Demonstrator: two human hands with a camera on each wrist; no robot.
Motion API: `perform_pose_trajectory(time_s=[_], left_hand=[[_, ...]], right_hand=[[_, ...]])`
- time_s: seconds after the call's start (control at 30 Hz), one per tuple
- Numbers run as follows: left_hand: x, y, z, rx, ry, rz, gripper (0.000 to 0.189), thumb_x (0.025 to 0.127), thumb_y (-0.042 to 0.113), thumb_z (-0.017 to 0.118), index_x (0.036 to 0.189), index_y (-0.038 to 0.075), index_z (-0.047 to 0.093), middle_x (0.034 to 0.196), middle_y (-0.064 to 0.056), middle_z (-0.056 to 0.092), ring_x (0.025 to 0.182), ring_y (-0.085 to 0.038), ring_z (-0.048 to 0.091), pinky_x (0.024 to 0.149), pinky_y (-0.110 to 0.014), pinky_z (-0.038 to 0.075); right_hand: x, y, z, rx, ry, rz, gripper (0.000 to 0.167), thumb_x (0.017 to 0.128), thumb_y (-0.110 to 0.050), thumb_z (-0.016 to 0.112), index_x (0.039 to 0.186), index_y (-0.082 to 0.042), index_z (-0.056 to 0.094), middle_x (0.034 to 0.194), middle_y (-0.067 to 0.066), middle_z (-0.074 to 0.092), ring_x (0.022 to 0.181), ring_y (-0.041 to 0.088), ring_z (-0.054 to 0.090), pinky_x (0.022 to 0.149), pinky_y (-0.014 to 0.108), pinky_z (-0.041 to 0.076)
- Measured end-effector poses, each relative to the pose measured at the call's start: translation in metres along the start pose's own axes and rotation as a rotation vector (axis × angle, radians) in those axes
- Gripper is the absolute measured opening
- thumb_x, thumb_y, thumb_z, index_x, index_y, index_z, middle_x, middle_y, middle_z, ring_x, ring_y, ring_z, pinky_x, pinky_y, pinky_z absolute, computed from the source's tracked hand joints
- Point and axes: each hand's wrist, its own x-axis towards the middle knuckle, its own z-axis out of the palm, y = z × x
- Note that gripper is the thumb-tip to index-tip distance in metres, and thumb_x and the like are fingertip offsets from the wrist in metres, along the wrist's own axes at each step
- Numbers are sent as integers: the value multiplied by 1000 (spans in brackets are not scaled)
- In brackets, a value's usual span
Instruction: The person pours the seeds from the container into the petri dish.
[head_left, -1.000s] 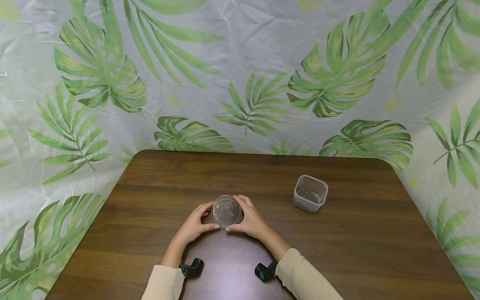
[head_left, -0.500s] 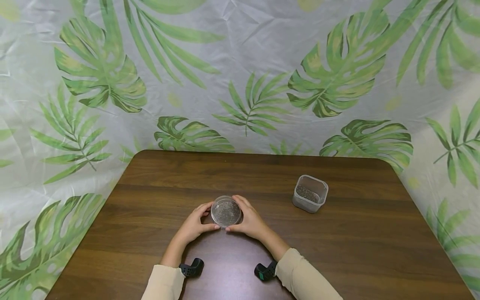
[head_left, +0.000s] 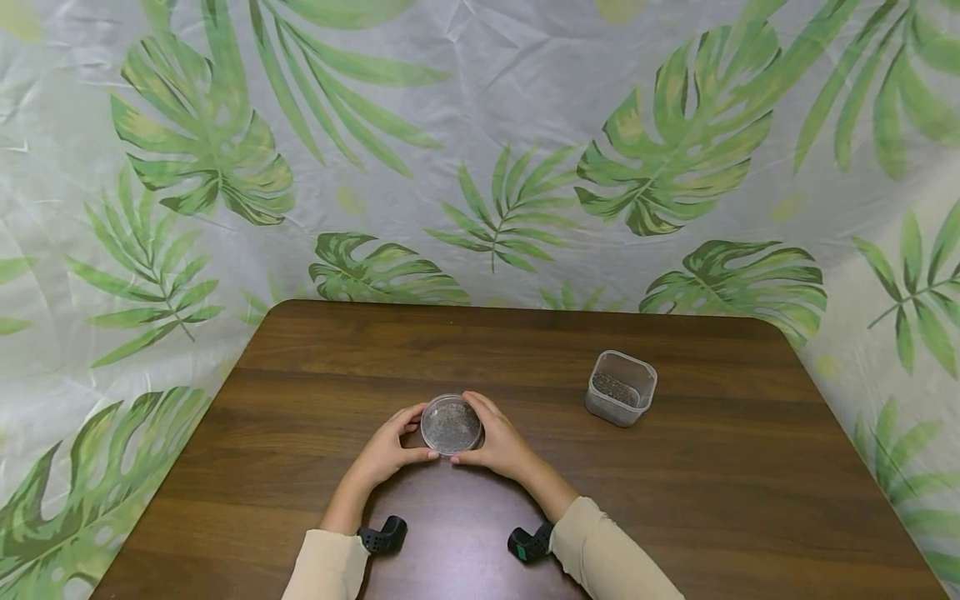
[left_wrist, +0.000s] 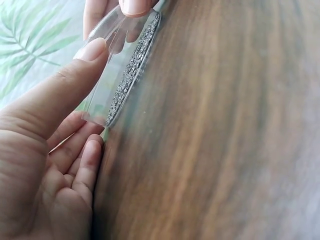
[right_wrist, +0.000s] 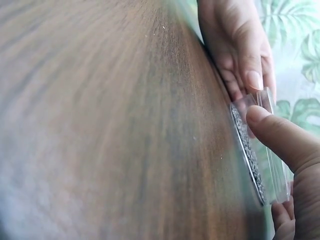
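Observation:
A round clear petri dish (head_left: 451, 426) holds a thin layer of dark grey grains, plain in the left wrist view. A clear lid (right_wrist: 270, 135) covers its top. From the left, my left hand (head_left: 390, 446) grips the dish, with the thumb at the near side and the fingers round the far left. My right hand (head_left: 498, 442) holds it from the right in the same way, thumb near and fingers far. Both thumbs (left_wrist: 92, 50) lie at the lid and dish wall. The dish rests at the table surface, between the two palms.
A clear square plastic tub (head_left: 620, 388) stands to the right, with some dark grains at its bottom. The brown wooden table (head_left: 712, 483) ends at a far edge before a leaf-print curtain (head_left: 487, 125).
The lid, raised and offset toward the far side a second ago, has come down over the dish and now lines up with it. Both hands have barely shifted.

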Motion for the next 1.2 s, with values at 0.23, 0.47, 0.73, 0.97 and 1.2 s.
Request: perform_pose_trajectory(time_s=[0.23, 0.47, 0.73, 0.97, 1.2], left_hand=[[2, -16, 3, 4, 31, 7, 72, 68, 5, 78, 129, -6, 42, 120, -20, 49, 108, -33, 47, 94, -45, 37], [7, -39, 6, 11, 13, -13, 78, 67, 18, 80, 133, 3, 42, 124, -11, 49, 112, -25, 46, 96, -38, 37], [6, -32, 5, 21, 12, 5, 77, 67, 14, 80, 132, -1, 41, 126, -14, 47, 113, -27, 45, 96, -39, 36], [1, -5, 1, -4, -6, 44, 73, 68, 2, 77, 129, -12, 39, 125, -25, 44, 112, -37, 44, 95, -47, 35], [5, -26, 3, 28, -25, 3, 75, 72, 16, 76, 134, -3, 37, 126, -17, 45, 114, -30, 44, 96, -42, 35]], right_hand=[[0, 0, 0, -2, -16, 10, 96, 62, -32, 82, 137, 1, 32, 138, 13, 32, 125, 24, 33, 101, 40, 31], [0, -2, 0, -8, -29, 35, 96, 63, -31, 82, 137, 0, 31, 139, 13, 31, 125, 24, 32, 101, 40, 30], [0, -5, -1, -15, -34, 39, 97, 62, -31, 83, 137, 1, 31, 139, 14, 31, 125, 25, 32, 102, 40, 29], [0, -4, -1, -14, -43, 42, 100, 61, -34, 82, 138, 1, 29, 139, 14, 30, 126, 25, 31, 102, 41, 29], [-2, -8, -5, 1, -55, 63, 92, 72, -45, 72, 139, 0, 27, 141, 14, 27, 126, 27, 29, 100, 45, 30]])
